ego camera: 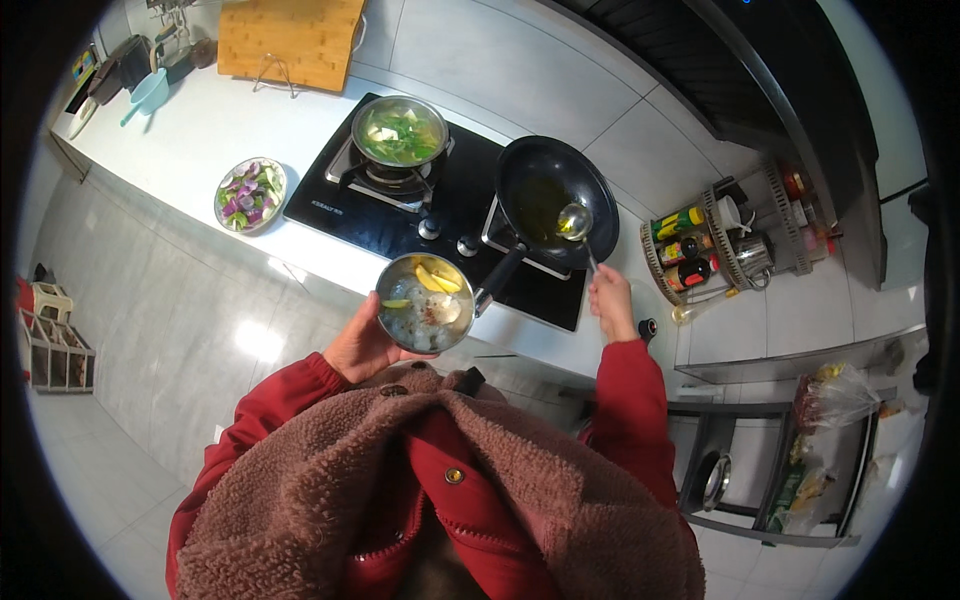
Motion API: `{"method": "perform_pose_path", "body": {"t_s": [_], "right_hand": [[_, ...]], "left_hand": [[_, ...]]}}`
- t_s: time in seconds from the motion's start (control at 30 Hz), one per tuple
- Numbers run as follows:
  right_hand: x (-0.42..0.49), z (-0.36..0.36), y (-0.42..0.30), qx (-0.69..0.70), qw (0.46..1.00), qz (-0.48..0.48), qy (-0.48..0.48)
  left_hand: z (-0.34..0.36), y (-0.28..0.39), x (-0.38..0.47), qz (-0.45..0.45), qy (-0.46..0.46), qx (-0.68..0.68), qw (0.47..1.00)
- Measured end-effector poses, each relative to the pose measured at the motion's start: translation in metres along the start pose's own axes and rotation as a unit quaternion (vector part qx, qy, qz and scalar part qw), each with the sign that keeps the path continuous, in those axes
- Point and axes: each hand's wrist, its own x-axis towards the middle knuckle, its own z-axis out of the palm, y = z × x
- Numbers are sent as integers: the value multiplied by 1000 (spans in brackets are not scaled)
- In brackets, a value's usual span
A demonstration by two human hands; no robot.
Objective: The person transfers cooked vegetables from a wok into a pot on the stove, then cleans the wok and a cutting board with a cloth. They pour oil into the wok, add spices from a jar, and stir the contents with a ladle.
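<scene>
My left hand (363, 341) grips the side of a metal bowl (472, 315) in front of my chest. Yellow slices (436, 278) lie in it beside pale, translucent pieces of food, with a whitish heap of seasoning and dark specks on top. In my right hand (613, 300) is the handle of a metal ladle (575, 222), whose round bowl hangs over the right side of a black wok (600, 180). A shallow pool of oil (541, 202) covers the wok's bottom. The wok's handle (501, 276) points towards me, close to the bowl's right side.
A pot of soup (401, 133) with greens and white cubes stands on the left burner of the black gas hob (360, 217). Left of it is a plate of cut onion and green pepper (250, 195). Bottles fill a corner rack (686, 247). A wooden cutting board (289, 45) leans behind.
</scene>
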Motion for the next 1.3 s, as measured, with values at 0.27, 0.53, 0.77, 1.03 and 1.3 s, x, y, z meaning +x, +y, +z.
{"method": "perform_pose_path", "body": {"t_s": [0.27, 0.53, 0.77, 1.03, 1.3], "right_hand": [[44, 61, -27, -24, 996, -74, -45], [2, 21, -6, -26, 999, -23, -36], [70, 57, -17, -92, 986, -135, 33], [-14, 9, 8, -19, 996, -33, -76], [16, 14, -19, -118, 991, -62, 1]], "left_hand": [[5, -4, 15, -18, -6, 10, 1000], [6, -4, 6, -6, 16, 7, 1000], [11, -2, 16, -15, -8, 24, 1000], [2, 0, 4, -1, 6, 10, 1000], [8, 2, 9, -3, 11, 32, 999]]}}
